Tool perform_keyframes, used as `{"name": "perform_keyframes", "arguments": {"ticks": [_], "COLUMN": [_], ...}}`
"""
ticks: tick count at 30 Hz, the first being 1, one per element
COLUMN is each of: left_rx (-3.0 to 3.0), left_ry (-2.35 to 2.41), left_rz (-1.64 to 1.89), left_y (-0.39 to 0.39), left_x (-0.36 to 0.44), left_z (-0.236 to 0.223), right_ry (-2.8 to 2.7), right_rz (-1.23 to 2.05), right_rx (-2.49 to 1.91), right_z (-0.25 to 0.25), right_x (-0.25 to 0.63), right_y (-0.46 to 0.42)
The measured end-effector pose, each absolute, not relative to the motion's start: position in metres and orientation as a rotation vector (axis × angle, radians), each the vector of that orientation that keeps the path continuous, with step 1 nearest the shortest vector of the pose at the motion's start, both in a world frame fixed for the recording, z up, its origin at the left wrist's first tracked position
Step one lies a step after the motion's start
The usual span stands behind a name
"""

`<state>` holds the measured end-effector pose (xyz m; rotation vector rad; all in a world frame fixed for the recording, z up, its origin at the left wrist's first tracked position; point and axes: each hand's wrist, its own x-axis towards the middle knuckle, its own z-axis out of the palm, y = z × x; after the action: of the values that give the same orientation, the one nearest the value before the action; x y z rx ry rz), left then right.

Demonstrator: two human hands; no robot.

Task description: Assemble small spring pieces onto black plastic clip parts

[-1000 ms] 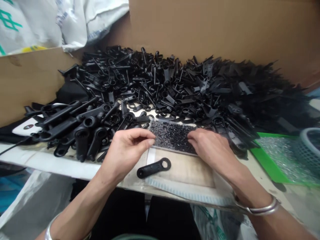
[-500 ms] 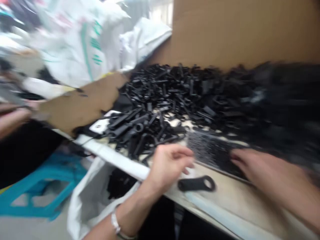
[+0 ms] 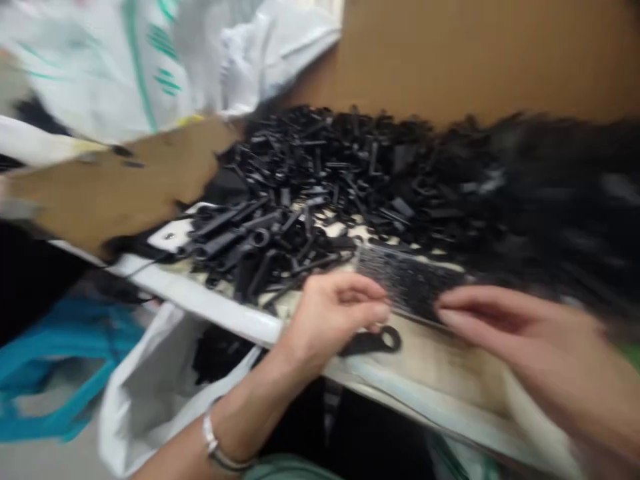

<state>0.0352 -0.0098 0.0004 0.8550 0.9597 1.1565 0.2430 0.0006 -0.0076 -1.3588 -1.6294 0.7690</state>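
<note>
The picture is blurred by head motion. My left hand (image 3: 335, 313) hovers with curled fingers over the near left corner of a clear bag of small black screws (image 3: 405, 280). Just below its fingers lies a single black plastic handle with a ring end (image 3: 373, 342). My right hand (image 3: 505, 333) reaches in from the right, fingertips at the bag's near right edge. Whether either hand grips the bag is unclear. Behind the bag rises a large heap of black plastic handles (image 3: 360, 180).
A brown cardboard wall (image 3: 480, 60) backs the heap and another cardboard piece (image 3: 115, 180) stands at the left. White sacks (image 3: 165, 60) lie at the upper left. A white bag (image 3: 155, 387) hangs below the table's white front edge (image 3: 210, 303); a blue stool (image 3: 55, 360) is at the lower left.
The camera swung left, so the table shifted right in view. Both hands stayed at the screw bag; the left hand drew nearer to the loose handle.
</note>
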Motion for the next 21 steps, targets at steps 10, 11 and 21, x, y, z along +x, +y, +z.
{"name": "perform_keyframes", "arguments": {"ticks": [10, 11, 21], "left_rx": [0.799, 0.797, 0.851], "left_ry": [0.882, 0.884, 0.878], "left_rz": [1.023, 1.022, 0.981], "left_y": [-0.017, -0.018, -0.02], "left_x": [0.051, 0.051, 0.051], "left_z": [0.005, 0.005, 0.008], "right_ry": [-1.342, -1.343, -1.473], "right_rz": [1.167, 1.175, 1.015], "right_rx": [-1.089, -1.06, -1.059], "right_z": [-0.015, -0.016, -0.013], "right_x": [0.228, 0.228, 0.224], "right_y": [-0.03, -0.03, -0.033]}}
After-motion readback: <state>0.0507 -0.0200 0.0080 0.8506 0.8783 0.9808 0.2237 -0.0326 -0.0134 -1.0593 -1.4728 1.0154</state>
